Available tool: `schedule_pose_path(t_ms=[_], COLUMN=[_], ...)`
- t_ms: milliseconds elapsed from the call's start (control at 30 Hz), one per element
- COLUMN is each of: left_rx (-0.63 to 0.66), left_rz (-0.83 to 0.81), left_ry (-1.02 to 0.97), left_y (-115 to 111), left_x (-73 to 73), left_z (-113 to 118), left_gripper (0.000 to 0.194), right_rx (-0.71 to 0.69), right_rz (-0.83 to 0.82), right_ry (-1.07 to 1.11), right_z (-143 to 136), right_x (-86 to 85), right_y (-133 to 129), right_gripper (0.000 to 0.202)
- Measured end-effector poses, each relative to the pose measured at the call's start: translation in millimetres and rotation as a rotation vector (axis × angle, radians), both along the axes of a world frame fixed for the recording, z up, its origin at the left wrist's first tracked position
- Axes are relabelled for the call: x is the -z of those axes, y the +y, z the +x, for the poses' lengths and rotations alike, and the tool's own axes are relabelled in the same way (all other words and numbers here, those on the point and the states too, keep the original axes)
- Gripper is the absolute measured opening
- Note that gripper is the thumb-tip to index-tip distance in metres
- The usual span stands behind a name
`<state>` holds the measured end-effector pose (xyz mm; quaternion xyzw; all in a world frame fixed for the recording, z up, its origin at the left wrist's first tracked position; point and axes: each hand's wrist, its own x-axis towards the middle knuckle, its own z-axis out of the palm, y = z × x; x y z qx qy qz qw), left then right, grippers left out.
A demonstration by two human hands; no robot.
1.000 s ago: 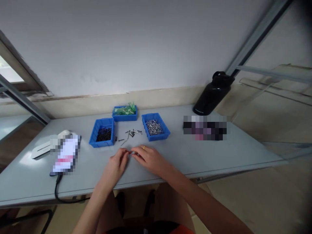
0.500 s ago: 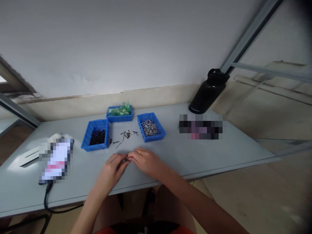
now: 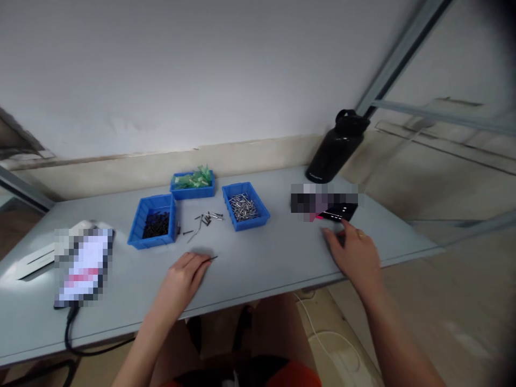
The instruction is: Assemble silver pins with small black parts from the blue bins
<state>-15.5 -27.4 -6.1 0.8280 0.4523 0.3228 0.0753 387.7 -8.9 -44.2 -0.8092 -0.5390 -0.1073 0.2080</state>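
My left hand (image 3: 186, 274) rests near the table's front edge, closed on a thin dark screw (image 3: 214, 257) that sticks out from its fingertips. On the right, my right hand (image 3: 357, 252) has its thumb and fingers apart and holds nothing. Its fingertips are at the near edge of a dark phone (image 3: 342, 212); whether they touch the screen I cannot tell. Several loose screws (image 3: 206, 219) lie beyond my left hand. They lie between a blue bin (image 3: 135, 231) of dark screws (image 3: 157, 224) and a second blue bin (image 3: 258, 222) of silver screws or nails (image 3: 243, 207).
A third blue bin (image 3: 193, 193) with green plastic (image 3: 199, 177) stands at the back. A black bottle (image 3: 334, 150) is at the back right. On the left lie a blurred phone (image 3: 84, 269) with a cable (image 3: 69, 328) and a white object (image 3: 38, 262).
My right hand has left my left hand and moved right to the dark phone, its fingers spreading. My left hand stays in place with the screw. The view has shifted slightly.
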Motion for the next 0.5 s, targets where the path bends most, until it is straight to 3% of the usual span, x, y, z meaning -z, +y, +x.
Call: schedule_pose_path(t_ms=[200,500], left_rx=[-0.011,-0.009], left_rz=[-0.002,0.0], left_ry=[-0.012,0.008], left_y=[0.4,1.1], left_x=[0.1,1.3], left_z=[-1.1,-1.6], left_gripper=[0.025,0.026], right_rx=[0.06,0.076], right_rz=[-0.08,-0.155], right_ry=[-0.064,-0.067], right_z=[-13.1,-11.3], right_x=[-8.4,-10.0], right_y=[1.1,3.8], right_gripper=[0.063,0.061])
